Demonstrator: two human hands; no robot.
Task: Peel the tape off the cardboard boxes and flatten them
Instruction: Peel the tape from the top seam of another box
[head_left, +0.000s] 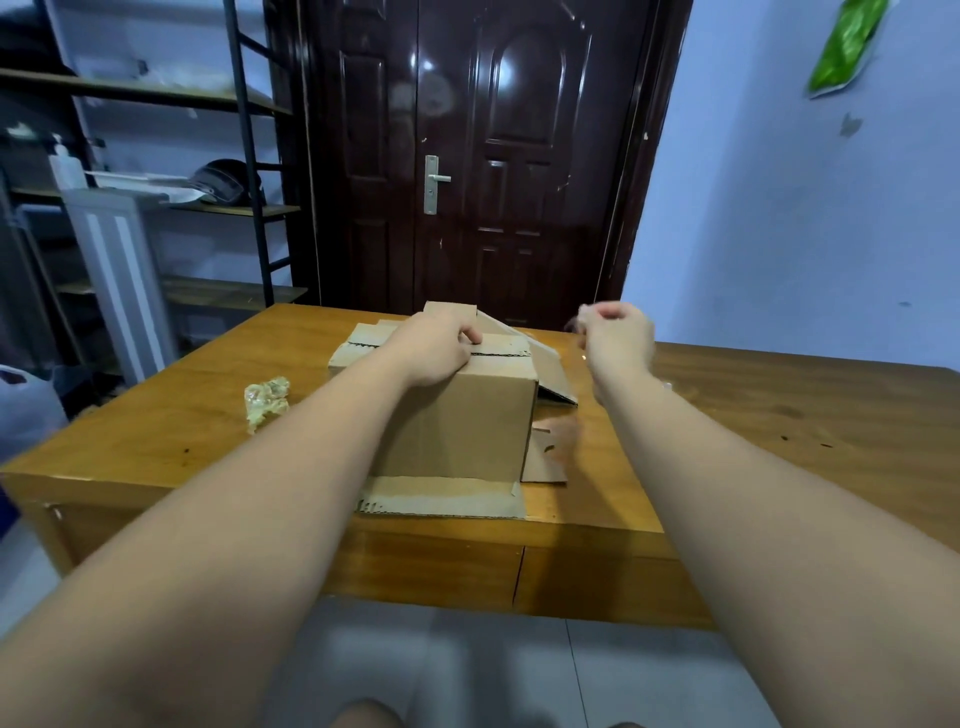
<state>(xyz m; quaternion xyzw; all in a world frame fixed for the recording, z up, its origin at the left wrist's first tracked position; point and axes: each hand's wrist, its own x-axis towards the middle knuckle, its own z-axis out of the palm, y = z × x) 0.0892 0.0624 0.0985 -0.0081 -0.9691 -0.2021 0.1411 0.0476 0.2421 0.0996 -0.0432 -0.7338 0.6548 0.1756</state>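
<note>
Hands: L hand (441, 348) gripped box (457, 421) top edge; R hand (615, 335) raised beside it, curled, blurred, so cannot tell if holding tape. Table (779, 415) bore box upright at centre, flaps splayed, not flattened. Tape wad (267, 397) lay apart: some peeling evidently done, flattening outstanding.

Surface (779, 415): cardboard box (457, 415) with splayed flaps (550, 371) blocked the centre, tape wad (266, 397) obstructed the left, while the right side offered open passage.

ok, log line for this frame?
left grip holds box top | right grip raised beside box, blurred, contents unclear | tape wad on table left of box
</note>
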